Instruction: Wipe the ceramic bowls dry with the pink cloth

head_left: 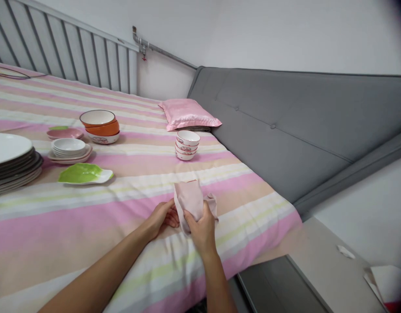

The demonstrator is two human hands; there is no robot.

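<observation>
A pale pink cloth (191,200) is held just above the striped bed, with a loose fold hanging to the right. My right hand (202,228) is closed on it, thumb across the front. From the left, my left hand (164,217) meets the cloth's edge with curled fingers, their tips partly hidden. A thin red line shows along the cloth's top edge; whether a bowl is inside, I cannot tell. Beyond my hands stands a stack of small white bowls (186,150) with red rims and a printed pattern.
To the left are a green leaf-shaped dish (84,174), small white dishes (68,147), orange bowls (104,128) and a tall stack of plates (11,150). A pink pillow (189,113) lies by the grey headboard (285,117). The striped sheet (128,243) drops off at the near right edge.
</observation>
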